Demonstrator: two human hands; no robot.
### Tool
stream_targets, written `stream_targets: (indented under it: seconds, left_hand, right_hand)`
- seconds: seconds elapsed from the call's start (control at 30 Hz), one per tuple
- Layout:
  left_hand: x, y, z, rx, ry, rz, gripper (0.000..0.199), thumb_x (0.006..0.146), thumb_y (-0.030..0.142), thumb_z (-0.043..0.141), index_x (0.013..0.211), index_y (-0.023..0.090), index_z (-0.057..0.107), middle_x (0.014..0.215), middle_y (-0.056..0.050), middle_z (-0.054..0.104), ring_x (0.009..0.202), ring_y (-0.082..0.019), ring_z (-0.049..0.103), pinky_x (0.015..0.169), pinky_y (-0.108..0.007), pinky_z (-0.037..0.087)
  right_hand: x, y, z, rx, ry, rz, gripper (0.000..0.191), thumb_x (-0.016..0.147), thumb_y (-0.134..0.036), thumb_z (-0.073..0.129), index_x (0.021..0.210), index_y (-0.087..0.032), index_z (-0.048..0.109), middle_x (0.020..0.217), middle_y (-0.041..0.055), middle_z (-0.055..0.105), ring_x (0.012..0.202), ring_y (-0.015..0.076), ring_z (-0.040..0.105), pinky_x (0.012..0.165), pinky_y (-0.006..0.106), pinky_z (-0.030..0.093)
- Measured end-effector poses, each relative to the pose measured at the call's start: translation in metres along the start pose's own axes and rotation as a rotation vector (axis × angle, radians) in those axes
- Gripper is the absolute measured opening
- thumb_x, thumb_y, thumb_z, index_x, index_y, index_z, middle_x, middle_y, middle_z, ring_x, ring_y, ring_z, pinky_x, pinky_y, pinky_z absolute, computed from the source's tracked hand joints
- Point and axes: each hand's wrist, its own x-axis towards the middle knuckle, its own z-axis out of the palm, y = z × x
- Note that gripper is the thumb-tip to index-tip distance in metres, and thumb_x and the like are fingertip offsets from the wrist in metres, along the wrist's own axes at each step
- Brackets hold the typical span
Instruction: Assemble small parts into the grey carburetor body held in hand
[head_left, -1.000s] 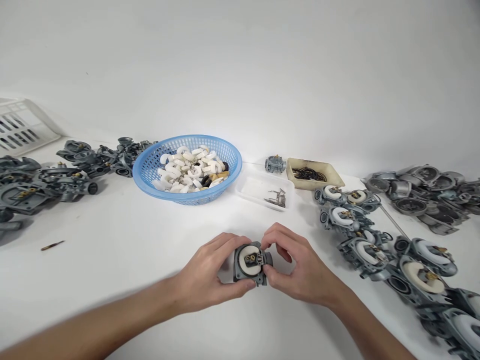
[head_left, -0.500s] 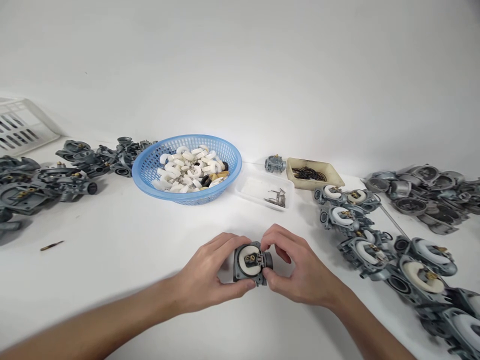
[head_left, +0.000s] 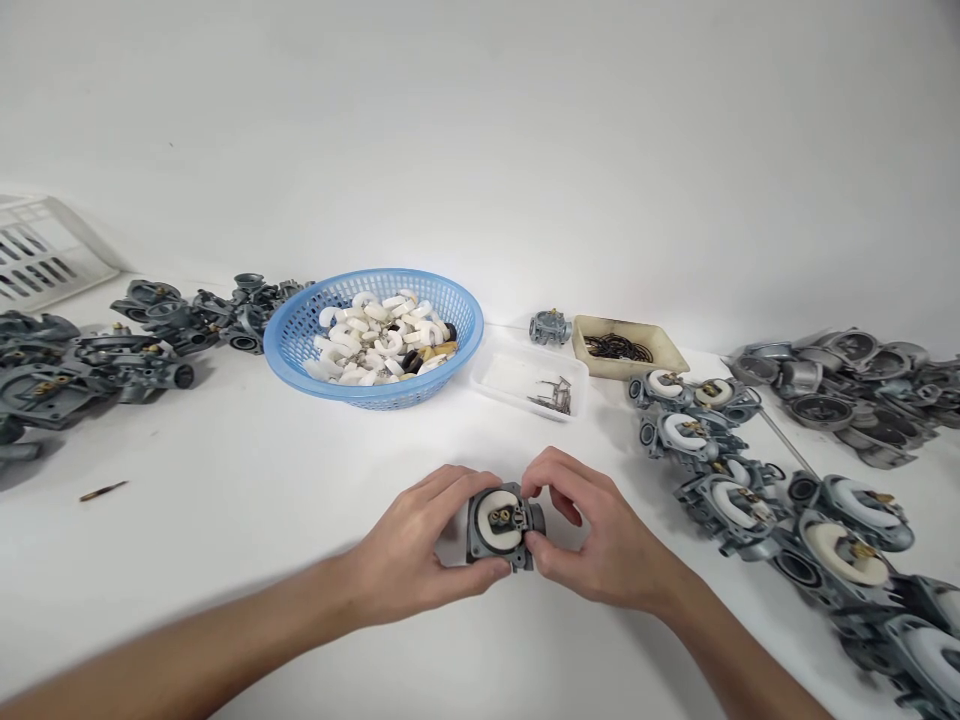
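A grey metal carburetor (head_left: 481,553) lies on the white table in front of me, its float side facing up. Seated in it is a white C-shaped float (head_left: 489,533), with brass jets (head_left: 499,517) showing in its middle. My left hand (head_left: 420,550) grips the carburetor from the left, fingers on the far edge and thumb on the near edge. On the other side, my right hand (head_left: 596,540) has its index finger and thumb against the carburetor beside the float's hinge. Whether a small pin is between those fingertips is hidden.
A blue basket (head_left: 281,375) of floats stands behind. Near it are a clear tray (head_left: 495,392) with small metal pins and a cream tray (head_left: 664,345) of black rings. Carburetors (head_left: 739,505) with floats line the right; more carburetors (head_left: 52,390) sit left. Metal bowls (head_left: 825,410) lie far right.
Both hands stay around the carburetor in nearly the same place. Only a very slight shift of the right fingers shows.
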Motion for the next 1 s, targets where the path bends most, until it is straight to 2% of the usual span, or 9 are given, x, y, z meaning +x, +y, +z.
stream_targets:
  seconds: [0.33,0.57,0.77,0.9,1.0]
  left_hand:
    - [-0.0004,-0.0004,0.0012,-0.012,0.003,-0.012,0.053,0.086,0.034,0.076,0.133,0.028,0.053,0.123,-0.006,0.065,0.109,-0.024,0.063,0.091,-0.035,0.056]
    - [-0.0006,-0.0017,0.0012,0.012,0.009,0.014,0.054,0.085,0.033,0.078,0.133,0.029,0.052,0.12,-0.004,0.066,0.108,-0.023,0.063,0.092,-0.035,0.053]
    - [-0.0001,-0.0011,0.0005,0.003,-0.006,0.003,0.053,0.087,0.034,0.076,0.134,0.03,0.051,0.121,-0.004,0.065,0.108,-0.022,0.062,0.091,-0.034,0.053]
    - [-0.0003,-0.0015,0.0004,0.011,-0.003,0.016,0.054,0.086,0.034,0.077,0.134,0.029,0.051,0.12,-0.004,0.066,0.107,-0.023,0.063,0.09,-0.034,0.053]
    - [-0.0006,-0.0015,0.0008,0.009,0.005,0.02,0.054,0.086,0.035,0.077,0.133,0.029,0.052,0.12,-0.004,0.066,0.106,-0.023,0.063,0.09,-0.034,0.053]
  right_hand:
    - [0.0013,0.001,0.0013,-0.006,0.021,0.008,0.029,0.077,-0.01,0.061,0.098,-0.027,0.053,0.092,-0.0041,0.055,0.065,0.0116,0.039,0.06,0.027,0.036]
    - [0.0,0.0008,0.0005,0.022,-0.02,-0.031,0.032,0.073,-0.009,0.063,0.099,-0.026,0.054,0.096,-0.003,0.055,0.067,0.0117,0.041,0.06,0.027,0.037]
    - [0.0014,0.0008,0.001,0.0,0.018,0.003,0.029,0.075,-0.01,0.062,0.097,-0.026,0.054,0.09,-0.0042,0.054,0.065,0.0115,0.039,0.059,0.027,0.036]
    - [0.0007,0.0015,0.0004,0.022,-0.011,-0.029,0.03,0.073,-0.008,0.063,0.096,-0.026,0.055,0.092,-0.0037,0.055,0.069,0.0118,0.043,0.06,0.026,0.037]
    - [0.0009,0.002,0.0015,0.011,0.014,-0.032,0.029,0.074,-0.007,0.062,0.096,-0.025,0.056,0.09,-0.0036,0.055,0.07,0.012,0.044,0.061,0.026,0.038]
